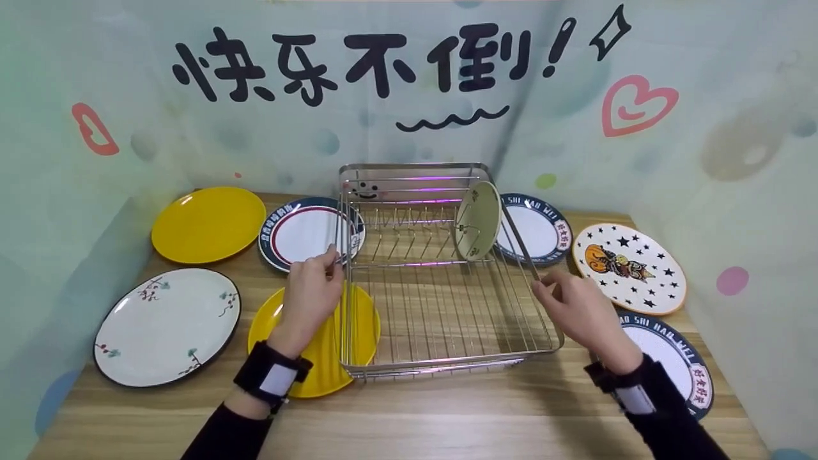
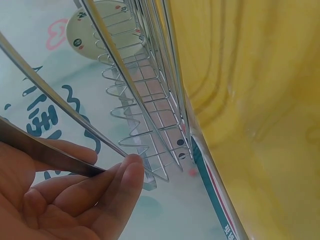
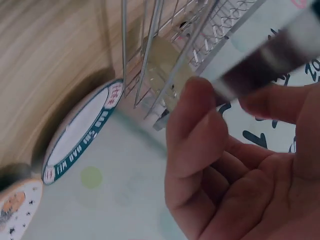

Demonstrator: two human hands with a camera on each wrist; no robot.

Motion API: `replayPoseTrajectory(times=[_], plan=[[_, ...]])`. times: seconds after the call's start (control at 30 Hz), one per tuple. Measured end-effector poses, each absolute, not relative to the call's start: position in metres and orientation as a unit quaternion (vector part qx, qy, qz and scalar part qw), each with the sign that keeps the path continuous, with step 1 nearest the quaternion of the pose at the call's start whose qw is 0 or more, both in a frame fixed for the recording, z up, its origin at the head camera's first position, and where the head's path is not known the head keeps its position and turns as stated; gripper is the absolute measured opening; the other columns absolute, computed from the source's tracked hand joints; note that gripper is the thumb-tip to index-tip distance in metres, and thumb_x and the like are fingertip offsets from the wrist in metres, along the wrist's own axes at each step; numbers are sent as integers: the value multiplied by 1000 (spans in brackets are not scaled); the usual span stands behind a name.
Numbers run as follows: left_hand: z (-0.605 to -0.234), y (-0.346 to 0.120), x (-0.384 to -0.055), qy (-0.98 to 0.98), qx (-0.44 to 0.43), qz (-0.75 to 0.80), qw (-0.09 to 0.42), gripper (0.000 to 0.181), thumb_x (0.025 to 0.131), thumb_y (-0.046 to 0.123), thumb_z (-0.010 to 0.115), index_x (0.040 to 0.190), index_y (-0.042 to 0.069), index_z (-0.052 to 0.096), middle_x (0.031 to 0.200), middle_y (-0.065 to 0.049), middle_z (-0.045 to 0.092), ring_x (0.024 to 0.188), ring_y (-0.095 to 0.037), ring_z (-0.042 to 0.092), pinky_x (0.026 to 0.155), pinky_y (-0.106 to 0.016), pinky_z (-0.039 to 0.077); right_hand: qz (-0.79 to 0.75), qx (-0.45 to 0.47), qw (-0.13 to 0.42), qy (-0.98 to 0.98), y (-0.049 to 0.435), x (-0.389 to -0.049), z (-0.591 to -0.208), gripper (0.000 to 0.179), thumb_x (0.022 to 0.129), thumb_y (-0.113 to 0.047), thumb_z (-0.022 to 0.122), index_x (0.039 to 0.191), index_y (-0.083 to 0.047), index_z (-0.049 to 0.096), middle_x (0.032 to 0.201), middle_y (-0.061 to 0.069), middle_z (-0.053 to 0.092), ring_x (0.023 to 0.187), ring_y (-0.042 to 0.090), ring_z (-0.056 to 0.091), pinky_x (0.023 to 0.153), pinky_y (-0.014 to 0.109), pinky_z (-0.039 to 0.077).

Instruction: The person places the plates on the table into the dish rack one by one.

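A metal wire dish rack point(image 1: 450, 367) stands in the middle of the head view, with a pale green plate point(image 1: 480, 220) on edge toward its back right. My left hand point(image 1: 310, 297) pinches the rack's left top rim between thumb and fingers. On the opposite side, my right hand point(image 1: 585, 313) grips the right top rim. Both wrist views show the flat metal rim between thumb and fingers. Under the rack's front left corner, a yellow plate point(image 1: 313, 377) is partly covered. I cannot tell whether the rack's base touches the table.
On the wooden table point(image 1: 434, 425), another yellow plate point(image 1: 208, 223), a blue-rimmed plate point(image 1: 307, 233) and a white floral plate point(image 1: 167, 327) lie left. Right of the rack lie two more blue-rimmed plates point(image 1: 533, 230) and a starry pumpkin plate point(image 1: 629, 268). Printed cloth point(image 1: 287, 134) surrounds the table.
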State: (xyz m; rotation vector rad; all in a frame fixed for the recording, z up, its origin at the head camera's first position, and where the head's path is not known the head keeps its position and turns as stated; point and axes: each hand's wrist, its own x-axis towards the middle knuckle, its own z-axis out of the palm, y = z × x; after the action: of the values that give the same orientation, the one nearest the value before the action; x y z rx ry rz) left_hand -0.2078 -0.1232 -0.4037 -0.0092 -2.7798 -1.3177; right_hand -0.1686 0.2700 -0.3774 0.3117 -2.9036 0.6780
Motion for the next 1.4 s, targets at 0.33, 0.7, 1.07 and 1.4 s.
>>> replayPoseTrajectory(times=[0.33,0.7,1.07,1.4], plan=[[-405,-123,-209,-908,-13,-416,44,45,99,9,56,142,-1,45,130,-19,60,65,-20,58,63,-26,54,246,86,99,-960,267,-168,-384,23,97,-18,59,100,2,71,64,-1,60,52,15,52,50,36,47],[-405,-120,-209,-908,-12,-418,30,47,100,10,56,144,0,43,134,-19,56,64,-19,58,64,-23,54,192,59,136,-970,262,-180,-396,32,99,-14,49,67,-12,50,55,3,46,50,24,49,44,44,43],[-402,-126,-207,-909,-4,-417,26,48,100,10,57,145,0,42,137,-18,54,76,-23,66,71,-28,58,177,57,179,-966,253,-184,-408,33,97,-12,52,64,-12,48,55,5,45,49,28,49,42,44,43],[-404,-134,-207,-913,-75,-398,51,43,104,21,50,140,-4,51,135,-20,55,120,-29,56,100,-44,46,175,52,201,-962,256,-184,-409,34,95,-13,53,62,-13,47,55,7,47,49,29,51,42,48,44]])
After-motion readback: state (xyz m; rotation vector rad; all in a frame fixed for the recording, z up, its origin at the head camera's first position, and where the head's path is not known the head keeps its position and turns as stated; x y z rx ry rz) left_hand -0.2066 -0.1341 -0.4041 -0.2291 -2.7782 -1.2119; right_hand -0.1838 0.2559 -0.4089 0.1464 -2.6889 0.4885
